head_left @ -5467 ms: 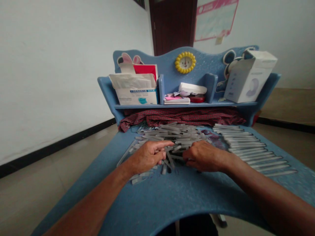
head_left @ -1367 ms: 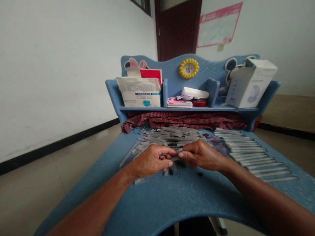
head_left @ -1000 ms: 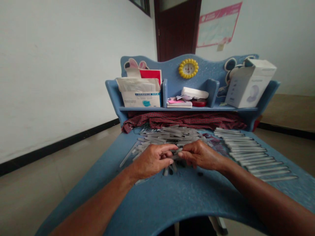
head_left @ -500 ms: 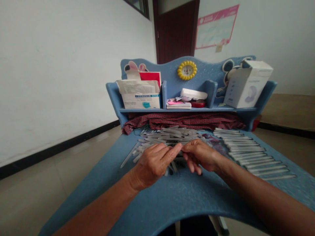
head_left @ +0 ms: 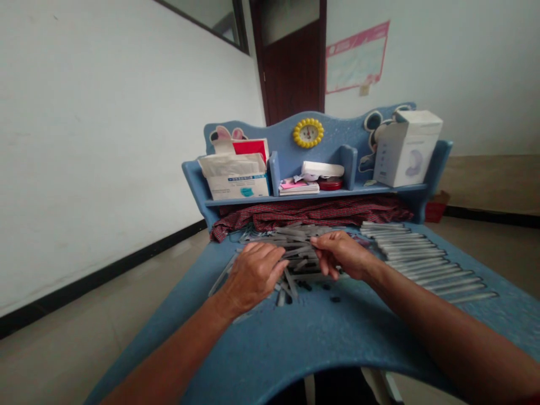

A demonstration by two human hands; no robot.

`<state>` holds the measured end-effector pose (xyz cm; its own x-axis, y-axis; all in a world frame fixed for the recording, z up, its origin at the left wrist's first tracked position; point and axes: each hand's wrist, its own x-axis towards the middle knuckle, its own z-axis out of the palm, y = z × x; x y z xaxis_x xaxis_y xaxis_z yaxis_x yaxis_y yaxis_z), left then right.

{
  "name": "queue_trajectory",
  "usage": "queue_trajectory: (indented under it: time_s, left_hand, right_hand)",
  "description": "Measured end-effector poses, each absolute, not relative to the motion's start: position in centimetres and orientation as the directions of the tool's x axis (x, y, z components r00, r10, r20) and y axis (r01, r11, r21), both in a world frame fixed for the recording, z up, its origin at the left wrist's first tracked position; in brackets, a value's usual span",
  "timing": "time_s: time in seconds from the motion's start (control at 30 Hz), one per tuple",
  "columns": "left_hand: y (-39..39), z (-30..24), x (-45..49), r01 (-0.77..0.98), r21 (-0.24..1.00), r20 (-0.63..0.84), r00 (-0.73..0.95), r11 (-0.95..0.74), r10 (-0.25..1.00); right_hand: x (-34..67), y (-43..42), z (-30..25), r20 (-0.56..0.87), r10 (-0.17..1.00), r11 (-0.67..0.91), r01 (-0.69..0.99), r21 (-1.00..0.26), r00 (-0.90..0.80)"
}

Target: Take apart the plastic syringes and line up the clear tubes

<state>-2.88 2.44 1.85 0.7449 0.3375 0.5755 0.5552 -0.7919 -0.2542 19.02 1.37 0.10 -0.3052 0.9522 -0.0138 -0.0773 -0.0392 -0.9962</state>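
Observation:
My left hand (head_left: 254,277) is over the left part of a pile of translucent grey plastic tubes (head_left: 297,231), fingers bent downward. A gap shows between its thumb and forefinger, and nothing is visible between them. At the pile's right side, my right hand (head_left: 341,254) pinches with thumb and forefinger; what it may hold is too small to make out. Its other fingers curl loosely below. Several small black pieces (head_left: 335,299) lie on the blue desk (head_left: 304,337) in front of the pile.
Right of the pile, slim pale pens or tubes (head_left: 430,264) lie side by side in a row. A checked red cloth (head_left: 312,212) is bunched under the blue shelf (head_left: 354,193). The shelf bears a mask box (head_left: 236,185), papers (head_left: 299,190) and a white carton (head_left: 407,149).
My hands, which met over the front of the pile, have moved apart. The left shifted left; the right moved slightly up. More of the tubes and black pieces shows, and the head view has shifted.

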Motion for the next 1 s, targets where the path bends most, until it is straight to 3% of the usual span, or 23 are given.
queue_trajectory:
  time_s: [0.4,0.53,0.73,0.9,1.0]
  left_hand:
    - [1.7,3.2,-2.5,0.521,-0.301,0.47,0.81,-0.799,0.351]
    - [1.1,3.1,-2.2,0.528,-0.317,0.516,0.793,-0.787,0.324]
    - [0.5,2.8,-1.6,0.53,-0.379,0.544,0.791,-0.758,0.28]
    - [0.1,2.4,-1.6,0.553,-0.352,0.56,0.771,-0.755,0.304]
    - [-0.7,2.1,-1.8,0.649,-0.29,0.651,0.673,-0.703,0.352]
  right_hand:
    - [20.1,2.1,0.0,0.002,0.93,-0.009,-0.029,-1.0,-0.367]
    - [20.4,2.1,0.1,0.056,0.928,0.056,-0.008,-0.998,-0.37]
    - [20.6,2.0,0.2,0.026,0.924,0.041,0.033,-0.999,-0.383]
    - [20.7,1.7,0.5,0.071,0.908,0.095,0.039,-0.995,-0.413]
    - [20.9,1.9,0.5,0.069,0.923,0.101,0.065,-0.993,-0.38]
